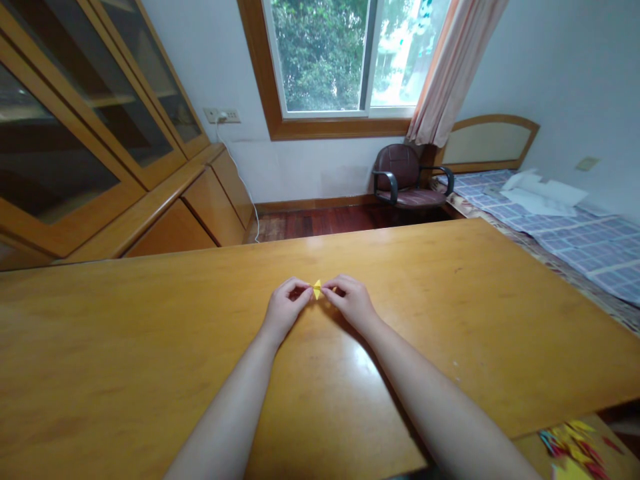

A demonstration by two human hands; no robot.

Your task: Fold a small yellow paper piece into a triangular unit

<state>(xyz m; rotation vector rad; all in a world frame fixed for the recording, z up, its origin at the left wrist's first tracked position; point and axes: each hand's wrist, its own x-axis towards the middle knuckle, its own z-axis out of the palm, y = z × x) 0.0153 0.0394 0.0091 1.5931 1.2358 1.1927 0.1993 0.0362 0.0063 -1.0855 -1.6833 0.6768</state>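
A small yellow folded paper piece (pixel 317 289) is held just above the wooden table (pixel 150 347), between my two hands. My left hand (pixel 287 307) pinches its left side between thumb and forefinger. On the opposite side, the thumb and forefinger of my right hand (pixel 350 300) pinch its right side. The paper has pointed ends at top and bottom. Its finer folds are too small to make out, and the fingertips cover its sides.
Several colourful paper pieces (pixel 575 443) lie on a lower surface at the bottom right. Beyond the table stand a dark red armchair (pixel 400 167), a bed with a checked sheet (pixel 565 227) and a glass-door cabinet (pixel 165 180). A white cable (pixel 240 175) hangs from the wall socket.
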